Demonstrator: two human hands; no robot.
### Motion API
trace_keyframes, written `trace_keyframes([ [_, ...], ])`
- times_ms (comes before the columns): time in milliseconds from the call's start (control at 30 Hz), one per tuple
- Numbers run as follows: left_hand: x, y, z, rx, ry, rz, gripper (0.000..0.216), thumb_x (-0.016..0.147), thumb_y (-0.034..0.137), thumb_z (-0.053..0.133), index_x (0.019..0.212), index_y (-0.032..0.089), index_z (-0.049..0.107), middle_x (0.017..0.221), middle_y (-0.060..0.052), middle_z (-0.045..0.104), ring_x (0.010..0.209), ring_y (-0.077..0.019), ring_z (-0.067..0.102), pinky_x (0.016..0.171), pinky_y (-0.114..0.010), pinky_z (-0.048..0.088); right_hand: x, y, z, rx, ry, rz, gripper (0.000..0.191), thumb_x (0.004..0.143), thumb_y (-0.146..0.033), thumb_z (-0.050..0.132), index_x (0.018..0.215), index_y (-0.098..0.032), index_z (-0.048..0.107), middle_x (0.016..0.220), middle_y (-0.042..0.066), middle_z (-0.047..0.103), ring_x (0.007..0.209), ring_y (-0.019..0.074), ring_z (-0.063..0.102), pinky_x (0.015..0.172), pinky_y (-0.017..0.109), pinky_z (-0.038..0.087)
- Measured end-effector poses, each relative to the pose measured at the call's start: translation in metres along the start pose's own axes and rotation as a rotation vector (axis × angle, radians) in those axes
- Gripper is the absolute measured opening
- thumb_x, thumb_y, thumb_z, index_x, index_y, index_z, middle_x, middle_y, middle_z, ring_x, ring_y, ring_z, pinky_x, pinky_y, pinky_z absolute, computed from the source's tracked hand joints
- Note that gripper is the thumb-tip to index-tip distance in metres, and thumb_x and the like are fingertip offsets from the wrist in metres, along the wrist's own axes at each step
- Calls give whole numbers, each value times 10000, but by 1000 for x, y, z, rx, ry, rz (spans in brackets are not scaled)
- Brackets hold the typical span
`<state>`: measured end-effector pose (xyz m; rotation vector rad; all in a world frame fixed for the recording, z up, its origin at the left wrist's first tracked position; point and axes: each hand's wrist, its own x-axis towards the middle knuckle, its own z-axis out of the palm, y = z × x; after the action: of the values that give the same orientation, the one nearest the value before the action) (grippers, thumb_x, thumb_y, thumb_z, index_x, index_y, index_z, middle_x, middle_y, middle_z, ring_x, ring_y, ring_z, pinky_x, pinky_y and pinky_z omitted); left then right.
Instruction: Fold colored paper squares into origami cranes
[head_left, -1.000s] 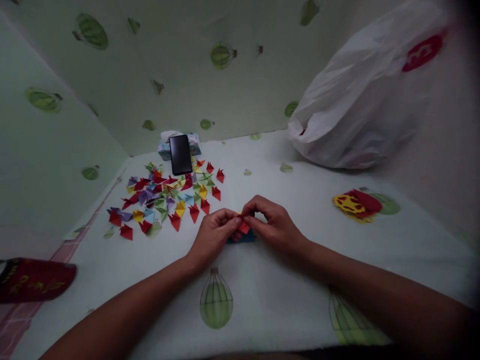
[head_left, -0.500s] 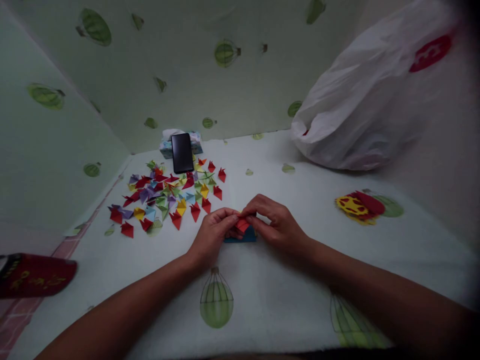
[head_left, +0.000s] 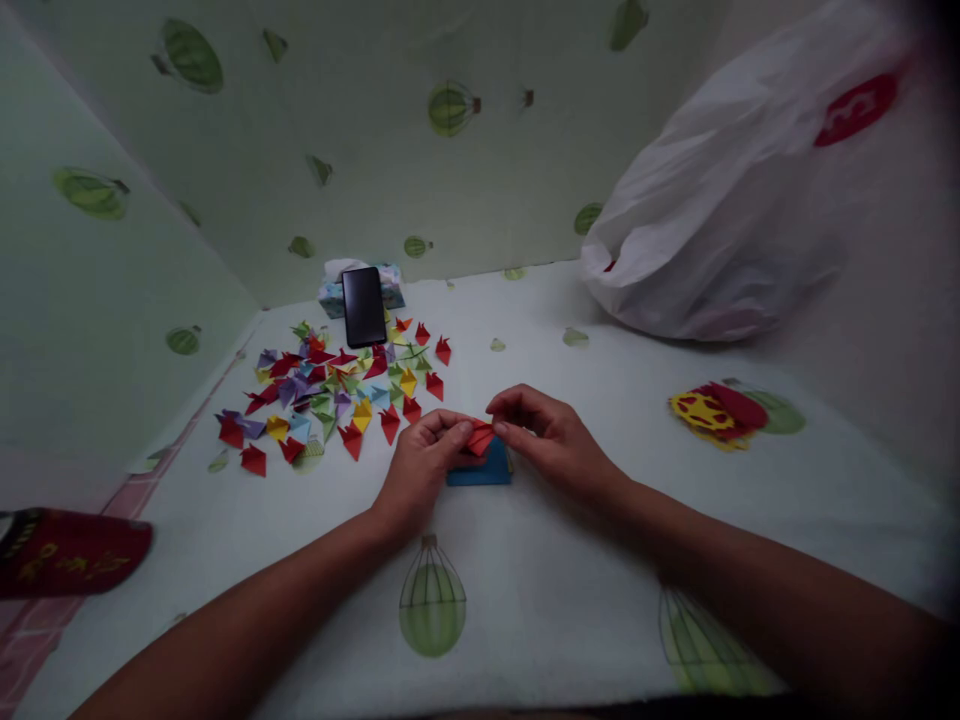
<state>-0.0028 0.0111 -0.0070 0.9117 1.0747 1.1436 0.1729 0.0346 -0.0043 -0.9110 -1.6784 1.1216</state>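
My left hand [head_left: 429, 455] pinches a small piece of folded red paper [head_left: 480, 436] between thumb and fingers. My right hand [head_left: 541, 430] is at the paper's right corner, its thumb against the edge and its index finger slightly raised and curled. Under the red paper, a flat blue piece [head_left: 478, 470], apparently stacked paper, lies on the tablecloth. Many small folded paper figures [head_left: 350, 440] in red, yellow, green, purple and blue are spread to the left, beyond my left hand.
A black phone [head_left: 364, 308] leans on a tissue box [head_left: 393, 286] at the back. A large white plastic bag [head_left: 690, 230] stands back right. Yellow and red cut-outs [head_left: 703, 410] lie to the right. A dark red object with yellow lettering [head_left: 82, 552] is at the left edge.
My right index finger has lifted off the red paper and that hand has opened slightly. The paper has tilted flatter in my left hand, and more of the blue piece shows.
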Motion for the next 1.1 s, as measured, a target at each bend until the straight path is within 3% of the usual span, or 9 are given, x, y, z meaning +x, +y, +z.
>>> trace_keyframes([
  [167,0,1,1,37,22,64,233,774,352,754,851,145,676,776,-5,679,724,-125,643,693,-257,562,-1,0,2,246,-24,205,117,841,-285,643,848,-181,590,737,-12,574,689,131,532,658,279,420],
  [333,0,4,1,117,12,90,223,778,347,748,841,147,670,733,3,700,655,-107,641,671,-231,528,-1,-1,2,371,-40,260,143,853,-309,632,844,-172,592,715,-12,592,653,122,538,653,280,426],
  [633,-1,4,2,86,-51,30,228,704,271,800,848,142,679,726,-7,727,661,-105,665,661,-217,527,0,-2,2,139,-45,169,105,799,-265,645,801,-171,597,724,-3,579,669,132,519,621,280,407],
  [900,-1,7,3,81,-81,23,227,681,250,810,835,147,679,721,-8,746,675,-114,691,669,-220,538,2,0,0,263,-115,277,187,823,-346,640,789,-166,602,692,-11,575,633,122,522,622,279,423],
  [1100,0,8,2,102,-67,16,223,673,244,808,828,137,689,714,-11,743,654,-104,676,662,-217,534,4,0,-1,143,-138,200,180,812,-336,639,778,-161,611,694,-4,574,638,127,515,609,276,405],
])
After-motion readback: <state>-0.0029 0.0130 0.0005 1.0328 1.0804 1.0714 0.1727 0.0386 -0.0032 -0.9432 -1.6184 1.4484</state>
